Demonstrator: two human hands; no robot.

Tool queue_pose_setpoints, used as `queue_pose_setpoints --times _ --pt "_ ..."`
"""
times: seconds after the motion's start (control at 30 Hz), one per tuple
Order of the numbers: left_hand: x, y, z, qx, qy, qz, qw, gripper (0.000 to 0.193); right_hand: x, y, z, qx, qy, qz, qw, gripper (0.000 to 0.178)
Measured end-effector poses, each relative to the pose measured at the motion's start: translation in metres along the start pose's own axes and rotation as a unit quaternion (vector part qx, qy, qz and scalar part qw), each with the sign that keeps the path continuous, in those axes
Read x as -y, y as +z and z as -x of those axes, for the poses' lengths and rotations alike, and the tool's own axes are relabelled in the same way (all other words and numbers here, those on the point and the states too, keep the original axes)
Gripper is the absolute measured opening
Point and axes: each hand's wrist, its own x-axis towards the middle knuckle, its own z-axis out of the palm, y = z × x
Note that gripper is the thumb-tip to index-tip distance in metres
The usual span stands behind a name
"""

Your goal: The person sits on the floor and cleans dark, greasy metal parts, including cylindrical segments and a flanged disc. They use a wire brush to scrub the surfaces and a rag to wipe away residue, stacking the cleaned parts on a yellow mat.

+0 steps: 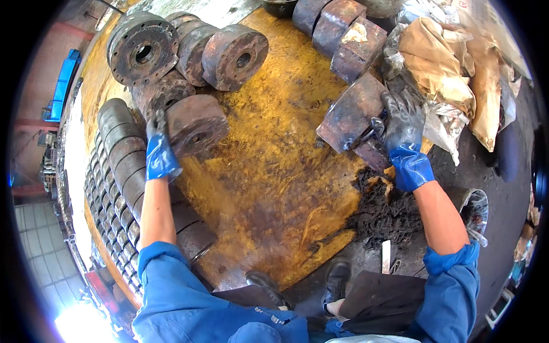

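One rusty cylinder (198,127) at upper left has the gloved left hand (158,134), fingers straight, against its left side; one rusty block (350,113) at upper right of the frame has the gloved right hand (404,123), fingers spread, on its right end. Whether either hand grips, I cannot tell. A stained yellow surface (274,131) fills the centre.

Cylinders (201,121) left, blocks (353,113) right on the surface (274,154), bags (436,60) right of the blocks

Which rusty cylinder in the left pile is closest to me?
The reddish-brown cylinder just right of your left hand; the other rusty cylinders there all lie farther from you.
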Motion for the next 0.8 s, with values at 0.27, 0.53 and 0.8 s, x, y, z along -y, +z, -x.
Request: queue_pose_setpoints --times 0.27,0.53,0.8 --pt "-0.155 0.030 -0.030 -0.061 0.078 0.126 0.987 0.038 0.006 0.002 0.004 0.015 0.006 0.009 1.000 0.064" --pt "-0.135 0.114 -0.007 -0.126 0.077 0.288 0.946 0.035 0.005 -0.010 -0.005 0.014 0.008 -0.034 0.999 0.066" --pt "-0.357 0.133 -0.030 -0.117 0.194 0.172 0.959 0.050 -0.002 -0.015 -0.005 0.063 0.018 0.015 0.998 0.067"
